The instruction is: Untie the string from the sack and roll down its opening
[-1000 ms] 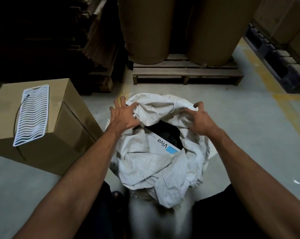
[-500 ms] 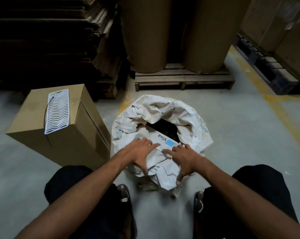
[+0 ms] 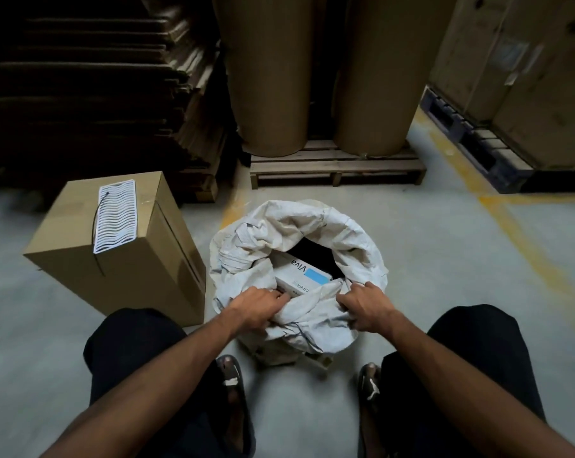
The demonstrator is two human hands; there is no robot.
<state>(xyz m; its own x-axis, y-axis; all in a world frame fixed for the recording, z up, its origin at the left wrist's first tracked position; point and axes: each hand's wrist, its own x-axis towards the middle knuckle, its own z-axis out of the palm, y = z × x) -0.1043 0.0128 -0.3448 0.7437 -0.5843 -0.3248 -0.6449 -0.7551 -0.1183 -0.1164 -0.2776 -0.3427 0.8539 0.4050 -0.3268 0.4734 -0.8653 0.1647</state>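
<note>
I am crouching over the sack [image 3: 299, 259], which is standing on the floor [image 3: 444, 276] between my knees, its mouth open and its rim bunched into a thick roll. My left hand [image 3: 258, 307] is gripping the near rim on its left side, fingers curled into the cloth. My right hand [image 3: 367, 309] is gripping the near rim on the right side, fingers curled over the fold. Between my hands the cloth is sagging in a loose fold. Inside the sack a white box [image 3: 304, 276] marked "Viva" is lying tilted, just beyond my fingers. A carton [image 3: 121, 256] is standing just left of the sack, with a white wavy mat [image 3: 116, 219] lying on top.
</note>
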